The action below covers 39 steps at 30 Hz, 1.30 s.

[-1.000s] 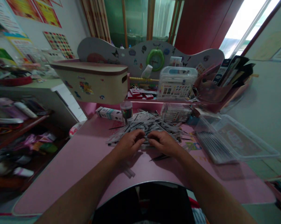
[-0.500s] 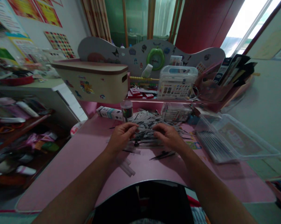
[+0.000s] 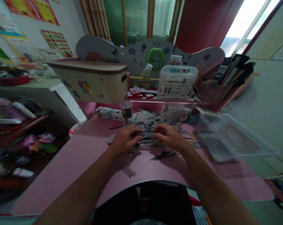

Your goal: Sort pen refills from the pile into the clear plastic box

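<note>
Over a pile of slim grey and white pen-like sticks (image 3: 147, 120) on the pink desk (image 3: 85, 156), both my hands face each other. My left hand (image 3: 126, 140) has its thumb and fingers curled in a pinch at the near left of the pile. Opposite it, my right hand (image 3: 168, 136) is pinched too, a short gap away. What sits between the fingertips is too small and blurred to name. Dark thin sticks (image 3: 163, 155) lie below my right hand. Clear tubes (image 3: 128, 170) rest on the desk below my left hand.
A round clear-lidded container (image 3: 126, 109) and a long printed box (image 3: 109, 113) stand behind my left hand. On the right, an open clear plastic box (image 3: 254, 153) adjoins a row of grey sticks (image 3: 215, 145). A cream bin (image 3: 90, 82) and a clear carry case (image 3: 177, 82) occupy the shelf.
My left hand has moved slightly right and nearer to me, its fingers curling differently. My right hand stays almost in place. The whole view has shifted a little.
</note>
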Tool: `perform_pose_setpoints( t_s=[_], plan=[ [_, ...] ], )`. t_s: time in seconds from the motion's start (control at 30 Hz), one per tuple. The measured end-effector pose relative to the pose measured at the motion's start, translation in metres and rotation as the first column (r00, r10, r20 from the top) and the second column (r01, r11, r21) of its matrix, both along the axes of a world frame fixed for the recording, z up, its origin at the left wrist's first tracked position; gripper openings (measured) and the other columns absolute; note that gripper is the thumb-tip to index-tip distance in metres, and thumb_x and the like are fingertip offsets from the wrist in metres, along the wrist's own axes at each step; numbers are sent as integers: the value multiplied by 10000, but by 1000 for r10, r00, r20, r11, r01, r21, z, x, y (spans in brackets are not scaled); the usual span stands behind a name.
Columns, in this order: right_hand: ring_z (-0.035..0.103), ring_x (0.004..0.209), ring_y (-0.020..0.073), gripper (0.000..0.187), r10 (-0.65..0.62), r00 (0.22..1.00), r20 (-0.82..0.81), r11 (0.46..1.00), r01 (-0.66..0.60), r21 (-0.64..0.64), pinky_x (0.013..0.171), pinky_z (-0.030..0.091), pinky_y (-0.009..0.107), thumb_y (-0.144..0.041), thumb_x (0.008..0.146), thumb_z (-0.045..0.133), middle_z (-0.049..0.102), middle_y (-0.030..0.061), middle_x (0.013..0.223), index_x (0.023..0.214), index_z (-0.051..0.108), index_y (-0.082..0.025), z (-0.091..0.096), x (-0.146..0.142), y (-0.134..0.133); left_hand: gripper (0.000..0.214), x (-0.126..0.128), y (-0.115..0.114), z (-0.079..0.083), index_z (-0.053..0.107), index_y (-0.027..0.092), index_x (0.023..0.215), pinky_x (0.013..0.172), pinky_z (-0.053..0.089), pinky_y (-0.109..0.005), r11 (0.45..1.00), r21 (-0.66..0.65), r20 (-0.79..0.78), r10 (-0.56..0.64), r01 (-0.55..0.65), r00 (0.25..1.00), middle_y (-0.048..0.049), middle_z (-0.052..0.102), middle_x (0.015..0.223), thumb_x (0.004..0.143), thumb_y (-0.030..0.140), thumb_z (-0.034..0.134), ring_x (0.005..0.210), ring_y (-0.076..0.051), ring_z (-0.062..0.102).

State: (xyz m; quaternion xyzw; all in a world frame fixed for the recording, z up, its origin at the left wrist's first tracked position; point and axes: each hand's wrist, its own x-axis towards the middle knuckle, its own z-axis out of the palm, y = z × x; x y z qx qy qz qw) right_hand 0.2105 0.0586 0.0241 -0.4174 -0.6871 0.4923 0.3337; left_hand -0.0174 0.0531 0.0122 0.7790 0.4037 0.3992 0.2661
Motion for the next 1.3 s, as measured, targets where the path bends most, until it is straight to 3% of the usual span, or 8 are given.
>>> perform_pose_setpoints(
  t_s=[0.13,0.23,0.37,0.5,0.83,1.07,1.2,1.3],
  plan=[
    [553,578,102,212,-23,1000,10,999,23,31,537,438,213,-372,841,567,675,14,803,943,561,-187,8,9,3,169,2,-1,-1,697,189,966,719,463,-282,999,32,-192,-28,35,981,-38,712,862,894,267,565,779,-174,646],
    [538,605,112,251,-180,954,239,963,121,239,574,411,226,-346,913,441,658,27,786,863,606,-163,18,25,8,191,1,0,-4,627,188,986,644,452,-269,994,-89,-128,52,-64,990,-15,679,792,929,310,492,689,-159,621],
    [620,737,180,172,-123,617,777,963,-114,243,654,408,260,-166,802,534,693,65,767,753,697,-152,26,38,9,178,0,3,-10,498,202,1034,570,452,-253,960,-273,70,86,-64,994,21,633,715,932,345,467,585,-139,581],
    [686,848,260,195,-49,315,948,987,-129,94,712,463,305,-157,767,587,741,124,866,833,770,-169,23,30,2,154,4,3,-14,456,213,1047,566,453,-240,947,-321,149,59,-8,987,26,627,737,924,303,477,582,-123,581],
    [696,957,341,274,-83,254,964,983,-136,120,786,515,376,-249,760,675,732,209,1020,995,760,-135,3,13,0,257,10,-2,-14,426,211,1095,603,486,-249,884,-435,323,-23,170,946,32,598,746,892,317,541,629,-122,594],
    [676,858,273,155,-140,373,917,975,-112,194,693,459,310,-237,752,623,728,136,897,857,712,-166,16,28,2,298,14,-6,-17,506,197,1129,636,478,-269,835,-534,285,31,132,958,-14,628,889,867,337,542,697,-139,604],
    [583,638,160,47,-251,751,611,951,74,300,573,389,245,-212,719,571,637,37,686,729,595,-173,18,33,9,180,14,-6,-17,553,204,1040,629,443,-248,879,-464,204,-15,110,979,8,602,843,897,295,493,707,-137,561],
    [478,473,102,94,-297,954,37,953,294,76,466,345,211,-264,718,552,551,-42,574,778,523,-197,15,29,11,219,14,-5,-16,599,201,1040,683,454,-264,922,-382,111,-20,62,994,-7,626,860,922,345,484,783,-167,580]
  ],
)
